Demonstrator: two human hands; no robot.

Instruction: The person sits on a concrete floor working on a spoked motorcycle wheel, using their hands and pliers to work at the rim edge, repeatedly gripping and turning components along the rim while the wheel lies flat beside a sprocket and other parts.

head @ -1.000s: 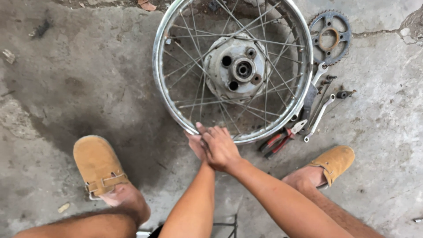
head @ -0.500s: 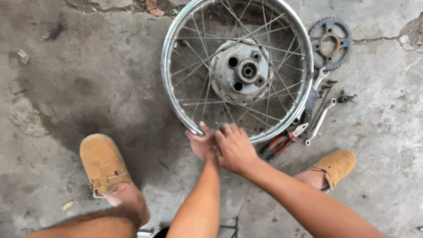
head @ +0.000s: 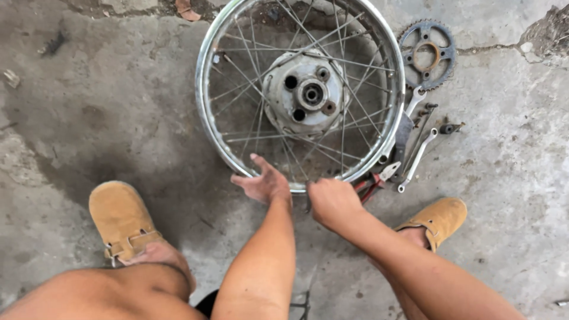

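In the head view, a spoked wheel [head: 301, 95] is seen lying flat on the concrete floor [head: 106, 106], its chrome rim ringing a grey hub [head: 305, 92] set a little left of centre; the wheel sits in the upper middle of the picture, between the two tan clogs. The left hand [head: 262, 181] is held at the near edge of the rim, fingers spread wide and palm turned toward the spokes, nothing being gripped; whether the fingertips touch the rim cannot be told. The right hand [head: 333, 201] is curled narrow into a loose fist just beside the rim's near edge; what it holds, if anything, cannot be told. Half a second earlier the two hands were pressed together at the rim; they are now seen parted, the left drawn to the left and the right pulled back toward the body. The wheel appears larger and nearer the top than before, the camera having shifted; its place among the tools is unchanged.

Right of the rim a toothed sprocket [head: 428, 54] is laid flat; below it several wrenches [head: 418, 157] are scattered close to the rim, and red-handled pliers [head: 373, 184] lie just beside the right hand. The left clog [head: 121, 219] and the right clog [head: 437, 219] are planted on the floor either side of the forearms.
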